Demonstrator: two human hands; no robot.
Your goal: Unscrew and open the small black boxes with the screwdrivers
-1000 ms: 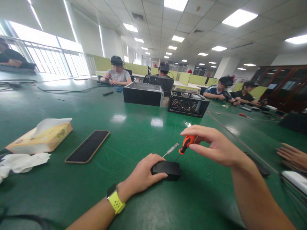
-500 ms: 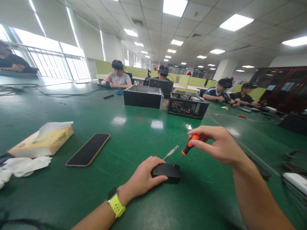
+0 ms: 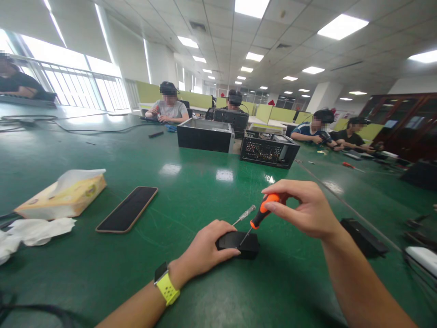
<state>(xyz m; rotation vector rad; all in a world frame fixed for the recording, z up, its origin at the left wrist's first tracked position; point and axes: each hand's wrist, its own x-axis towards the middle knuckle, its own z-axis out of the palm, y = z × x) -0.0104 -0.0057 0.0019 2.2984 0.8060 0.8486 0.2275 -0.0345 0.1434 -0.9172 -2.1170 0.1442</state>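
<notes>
My left hand [image 3: 212, 246] grips the left end of a small black box [image 3: 248, 249] that lies on the green table, thumb along its near side and fingers over the far side. My right hand [image 3: 300, 205] holds an orange and black screwdriver [image 3: 264, 212] by its handle between thumb and fingers. The shaft slants down to the left, and its tip is at the top of the box, close to my left thumb. Just behind the box lies a second screwdriver [image 3: 246, 212] with a clear handle, its far end hidden by my left hand and the box.
A phone [image 3: 128, 209] and a tissue pack [image 3: 64, 196] lie to the left. Two open metal computer cases, one plain-sided [image 3: 205, 138] and one perforated [image 3: 268, 150], stand farther back. A black block [image 3: 363, 237] lies beside my right forearm. Several people sit around the table.
The screwdriver in my right hand has moved left and nearer, its tip going from the box's far edge to beside my left thumb. My left hand keeps its hold on the box.
</notes>
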